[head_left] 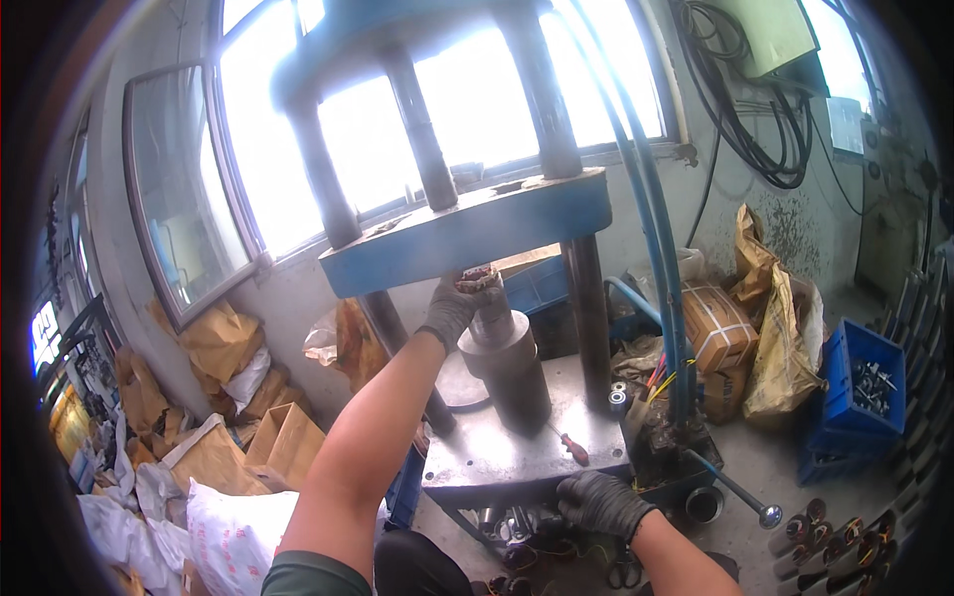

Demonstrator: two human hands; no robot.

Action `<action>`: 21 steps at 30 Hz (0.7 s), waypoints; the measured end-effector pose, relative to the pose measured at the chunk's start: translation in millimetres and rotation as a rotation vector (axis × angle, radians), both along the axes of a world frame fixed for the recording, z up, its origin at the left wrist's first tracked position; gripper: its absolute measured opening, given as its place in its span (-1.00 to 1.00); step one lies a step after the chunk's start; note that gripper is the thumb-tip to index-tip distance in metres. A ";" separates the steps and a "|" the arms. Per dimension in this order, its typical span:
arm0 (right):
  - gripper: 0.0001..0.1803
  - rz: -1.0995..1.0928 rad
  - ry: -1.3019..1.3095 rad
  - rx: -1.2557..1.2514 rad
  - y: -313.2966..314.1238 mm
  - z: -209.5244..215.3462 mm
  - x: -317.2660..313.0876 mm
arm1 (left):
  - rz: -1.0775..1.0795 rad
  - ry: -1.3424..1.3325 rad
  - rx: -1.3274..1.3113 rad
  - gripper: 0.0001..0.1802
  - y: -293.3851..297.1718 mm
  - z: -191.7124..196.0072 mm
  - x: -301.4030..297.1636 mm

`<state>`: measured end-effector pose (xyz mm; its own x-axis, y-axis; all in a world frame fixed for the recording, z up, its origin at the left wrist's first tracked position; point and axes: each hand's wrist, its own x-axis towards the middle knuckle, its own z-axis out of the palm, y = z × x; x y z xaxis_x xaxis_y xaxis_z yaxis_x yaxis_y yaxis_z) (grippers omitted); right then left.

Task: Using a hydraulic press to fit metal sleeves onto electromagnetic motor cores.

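My left hand [449, 312], in a dark grey glove, is raised beneath the blue crosspiece [477, 226] of a press. Its fingers are closed on a round part with a reddish top [479, 278], which sits above a stepped metal cylinder [515, 372]. That cylinder stands upright on the steel press bed [477, 462]. A screwdriver [573, 450] with a reddish-brown handle lies on the bed beside the cylinder's foot. At the bed's front right edge is my gloved right hand [603, 505], fingers curled; whatever they hold, if anything, is hidden.
Right of the bed, a lever [730, 489] with a ball end juts out. Several cylindrical parts with wires [820, 536] stand on the floor below a blue bin [860, 387] of metal pieces. Cardboard boxes [288, 442] and a white sack [234, 526] crowd the left.
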<state>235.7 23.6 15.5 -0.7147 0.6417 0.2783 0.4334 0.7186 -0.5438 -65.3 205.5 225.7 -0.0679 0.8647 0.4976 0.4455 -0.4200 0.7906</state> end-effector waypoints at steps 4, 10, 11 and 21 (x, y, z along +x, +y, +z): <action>-0.56 0.001 -0.168 -0.080 -10.5 8.3 0.3 | -0.102 -0.066 0.036 -0.35 3.0 2.3 -7.9; -0.31 0.009 -0.366 -0.242 -28.1 28.4 1.8 | -0.026 -0.095 -0.060 -0.34 -29.1 -10.9 -23.7; -0.31 0.028 -0.382 -0.247 -28.4 26.8 3.4 | 0.023 -0.146 -0.208 -0.31 -49.3 -5.4 -24.5; -0.62 0.210 -0.201 -0.175 -29.8 15.1 3.2 | -0.062 -0.375 -0.453 -0.39 -300.7 -197.8 -183.8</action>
